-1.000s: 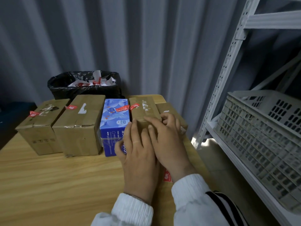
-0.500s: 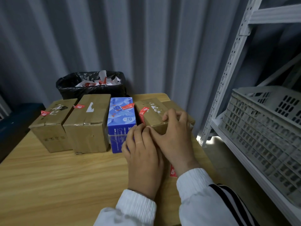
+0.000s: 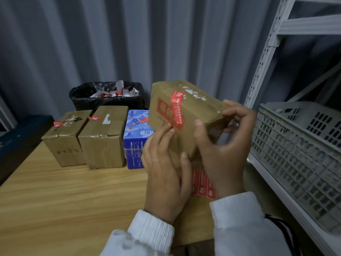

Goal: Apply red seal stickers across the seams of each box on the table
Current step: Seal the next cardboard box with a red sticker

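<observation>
Box (image 3: 186,108) lifted off the bench (image 3: 64,200); left hand (image 3: 164,174) and right hand (image 3: 221,150) both grip it. Smooth the sticker (image 3: 177,109) firmly across the seam.

Brown cardboard box (image 3: 186,115) bears a red seal sticker (image 3: 177,109); blue box (image 3: 135,137) left of it; desk (image 3: 64,196) light wood-grain; far bin liner (image 3: 107,100) seemingly black.
</observation>
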